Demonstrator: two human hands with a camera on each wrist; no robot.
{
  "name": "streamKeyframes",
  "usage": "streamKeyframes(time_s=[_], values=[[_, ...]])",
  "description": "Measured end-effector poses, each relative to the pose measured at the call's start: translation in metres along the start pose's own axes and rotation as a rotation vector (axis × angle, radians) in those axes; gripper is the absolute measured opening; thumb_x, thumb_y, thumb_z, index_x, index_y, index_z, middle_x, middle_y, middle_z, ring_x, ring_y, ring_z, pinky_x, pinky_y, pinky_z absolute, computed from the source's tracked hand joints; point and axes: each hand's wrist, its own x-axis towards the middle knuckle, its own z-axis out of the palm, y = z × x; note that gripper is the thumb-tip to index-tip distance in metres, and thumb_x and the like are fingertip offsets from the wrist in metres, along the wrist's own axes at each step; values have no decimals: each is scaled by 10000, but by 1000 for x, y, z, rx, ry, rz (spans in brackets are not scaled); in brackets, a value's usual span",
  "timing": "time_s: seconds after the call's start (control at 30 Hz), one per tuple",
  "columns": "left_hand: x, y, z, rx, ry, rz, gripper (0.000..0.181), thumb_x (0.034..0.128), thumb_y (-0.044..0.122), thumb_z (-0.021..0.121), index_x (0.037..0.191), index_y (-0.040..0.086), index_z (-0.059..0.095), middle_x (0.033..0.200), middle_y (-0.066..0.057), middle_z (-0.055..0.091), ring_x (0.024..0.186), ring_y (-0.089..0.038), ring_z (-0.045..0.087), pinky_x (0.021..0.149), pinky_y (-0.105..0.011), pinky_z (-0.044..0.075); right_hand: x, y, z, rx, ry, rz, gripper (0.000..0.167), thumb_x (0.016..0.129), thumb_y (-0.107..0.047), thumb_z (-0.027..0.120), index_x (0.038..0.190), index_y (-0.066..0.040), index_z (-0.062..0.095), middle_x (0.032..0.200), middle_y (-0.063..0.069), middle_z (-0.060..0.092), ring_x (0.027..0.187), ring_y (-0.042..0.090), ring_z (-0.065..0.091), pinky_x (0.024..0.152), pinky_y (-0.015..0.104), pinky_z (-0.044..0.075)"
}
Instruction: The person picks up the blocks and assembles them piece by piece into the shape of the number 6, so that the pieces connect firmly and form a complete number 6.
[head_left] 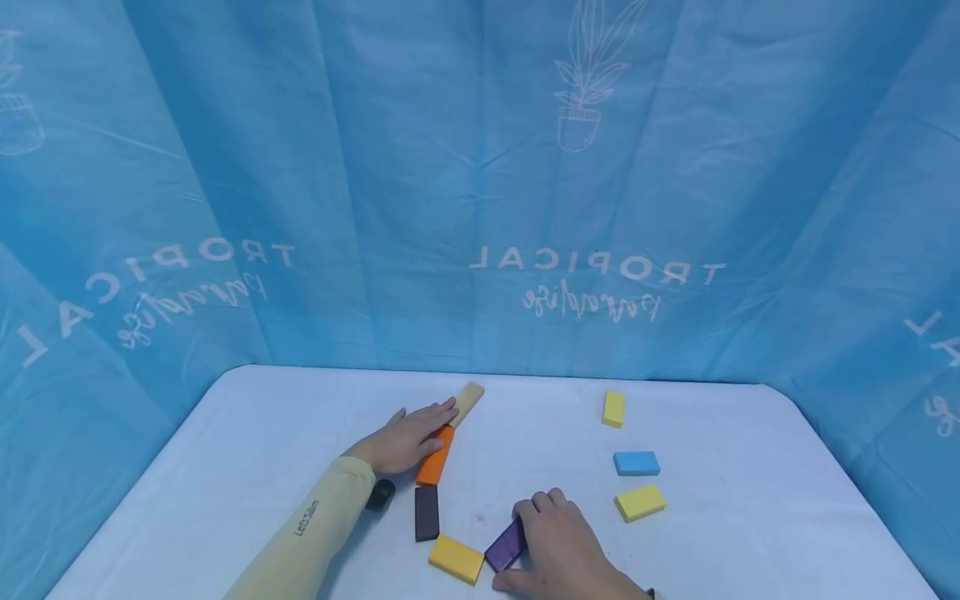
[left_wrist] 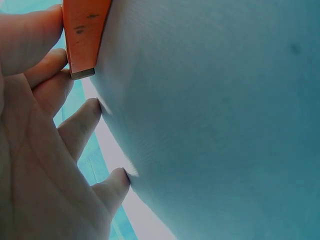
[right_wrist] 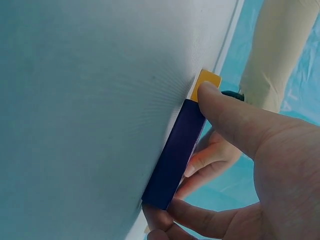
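My left hand (head_left: 405,439) rests with fairly straight fingers over the joint of a beige block (head_left: 470,402) and an orange block (head_left: 435,460). In the left wrist view the thumb (left_wrist: 30,42) touches the orange block, and the fingers spread out beyond it. My right hand (head_left: 561,546) pinches a purple block (head_left: 505,546) by its two ends, thumb near and fingers far, as the right wrist view shows. One end of the purple block meets a darker yellow block (head_left: 456,559). A black block (head_left: 427,513) stands between that block and the orange one, so the blocks form a curved line.
To the right lie a blue block (head_left: 636,463) and two light yellow blocks, one nearer (head_left: 640,502) and one farther back (head_left: 613,409). The white table (head_left: 750,467) ends at a blue curtain (head_left: 480,183). A dark object (head_left: 381,495) sits by the left wrist.
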Motion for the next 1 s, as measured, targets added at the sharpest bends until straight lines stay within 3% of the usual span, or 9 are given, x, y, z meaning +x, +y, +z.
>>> streamKeyframes(time_s=[0.27, 0.63, 1.0], values=[[1, -1, 0, 0, -4, 16, 552, 1073, 266, 491, 1586, 138, 331, 1654, -31, 260, 1514, -284, 238, 1189, -636, 120, -6, 11, -3, 79, 36, -7, 890, 654, -715, 805, 1275, -96, 653, 1094, 37, 660, 1024, 223, 554, 897, 470, 501], [1, -1, 1, 9, -7, 3, 558, 1069, 271, 499, 1586, 143, 333, 1650, -34, 270, 1514, -278, 241, 1190, -633, 124, -24, 30, -21, 240, 225, 52, 750, 720, -618, 823, 1255, -120, 655, 1028, -54, 630, 997, 170, 517, 813, 398, 499], [1, -4, 2, 5, -6, 15, 561, 1071, 269, 495, 1589, 140, 324, 1653, -39, 262, 1513, -281, 242, 1188, -636, 127, -27, 49, -27, 304, 301, 182, 678, 730, -504, 871, 1264, -147, 656, 1046, -43, 647, 1025, 165, 546, 859, 406, 519]])
